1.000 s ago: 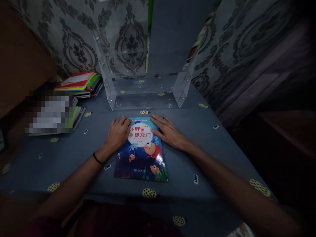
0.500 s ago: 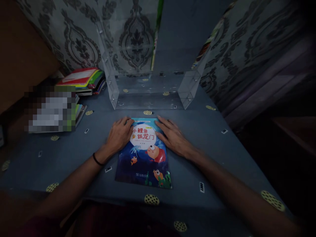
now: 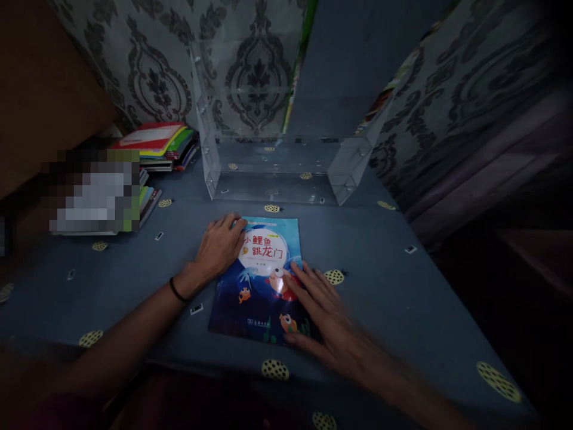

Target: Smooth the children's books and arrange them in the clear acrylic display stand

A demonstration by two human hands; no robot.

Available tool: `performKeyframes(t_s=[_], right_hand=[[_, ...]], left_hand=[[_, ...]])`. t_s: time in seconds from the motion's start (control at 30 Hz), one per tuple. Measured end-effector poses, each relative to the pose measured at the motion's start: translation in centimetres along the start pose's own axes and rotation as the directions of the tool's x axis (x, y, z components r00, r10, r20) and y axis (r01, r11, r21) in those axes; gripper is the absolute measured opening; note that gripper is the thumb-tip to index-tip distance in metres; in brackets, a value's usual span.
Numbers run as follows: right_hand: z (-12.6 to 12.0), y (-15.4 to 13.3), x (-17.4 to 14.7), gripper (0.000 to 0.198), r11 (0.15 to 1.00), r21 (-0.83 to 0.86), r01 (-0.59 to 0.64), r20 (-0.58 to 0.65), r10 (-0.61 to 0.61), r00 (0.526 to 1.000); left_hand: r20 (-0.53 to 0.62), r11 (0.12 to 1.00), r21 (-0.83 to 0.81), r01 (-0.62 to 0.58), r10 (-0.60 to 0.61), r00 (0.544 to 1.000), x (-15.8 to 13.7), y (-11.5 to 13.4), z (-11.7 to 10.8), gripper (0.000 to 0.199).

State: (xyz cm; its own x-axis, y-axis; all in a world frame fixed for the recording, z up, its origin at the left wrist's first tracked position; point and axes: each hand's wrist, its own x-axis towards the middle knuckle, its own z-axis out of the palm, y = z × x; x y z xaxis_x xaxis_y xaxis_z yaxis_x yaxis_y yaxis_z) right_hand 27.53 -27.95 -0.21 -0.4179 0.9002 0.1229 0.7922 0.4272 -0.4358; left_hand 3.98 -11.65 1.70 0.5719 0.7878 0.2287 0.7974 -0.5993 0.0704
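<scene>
A children's picture book with a blue cover, cartoon fish and red Chinese lettering lies closed on the table in front of me. My left hand rests at its upper left edge, fingers slightly bent and reaching over the corner; a dark band circles that wrist. Lower down, on the right side of the book, my right hand lies open with its fingers spread. Its fingertips touch the cover over the larger fish, and the thumb is near the bottom right corner.
Behind the book stands a clear acrylic rack with a tall, dark panel-like item in it. At the left are stacked books and another pile, partly pixelated. A grey patterned cloth covers the table, whose right edge slopes away.
My right hand has slid from the book's upper right corner down toward its lower right side. My left hand stays at the upper left edge. The view has shifted slightly.
</scene>
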Motion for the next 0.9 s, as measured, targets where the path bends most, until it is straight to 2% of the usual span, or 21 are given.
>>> performKeyframes(t_s=[0.1, 0.2, 0.5, 0.7, 0.77, 0.9], right_hand=[[-0.5, -0.3, -0.7, 0.100, 0.999, 0.031, 0.029, 0.052, -0.031, 0.998], [-0.4, 0.0, -0.7, 0.106, 0.998, 0.047, 0.048, 0.033, -0.050, 0.998], [0.3, 0.7, -0.5, 0.109, 0.992, 0.060, 0.112, -0.024, -0.111, 0.994], [0.1, 1.1, -0.5, 0.104, 0.990, 0.076, 0.116, -0.033, -0.113, 0.993], [0.1, 1.2, -0.4, 0.105, 0.990, 0.084, 0.112, -0.017, -0.111, 0.994], [0.1, 1.4, -0.1, 0.107, 0.990, 0.111, 0.083, 0.010, -0.084, 0.996]], left_hand=[[-0.013, 1.000, 0.013, -0.003, 0.003, 1.000, 0.0, 0.0, 0.0, 0.024], [-0.001, 1.000, 0.030, -0.005, 0.005, 1.000, 0.0, 0.2, -0.2, 0.024], [0.009, 1.000, 0.016, 0.014, -0.014, 1.000, -0.1, 0.3, -0.2, 0.027], [-0.033, 0.991, -0.014, 0.132, -0.133, 0.991, -0.8, 0.2, 0.2, 0.029], [-0.046, 0.989, -0.062, 0.133, -0.136, 0.990, -1.1, 0.0, 0.3, 0.031], [-0.114, 0.940, -0.334, 0.064, -0.108, 0.987, -1.6, -0.9, 0.8, 0.042]])
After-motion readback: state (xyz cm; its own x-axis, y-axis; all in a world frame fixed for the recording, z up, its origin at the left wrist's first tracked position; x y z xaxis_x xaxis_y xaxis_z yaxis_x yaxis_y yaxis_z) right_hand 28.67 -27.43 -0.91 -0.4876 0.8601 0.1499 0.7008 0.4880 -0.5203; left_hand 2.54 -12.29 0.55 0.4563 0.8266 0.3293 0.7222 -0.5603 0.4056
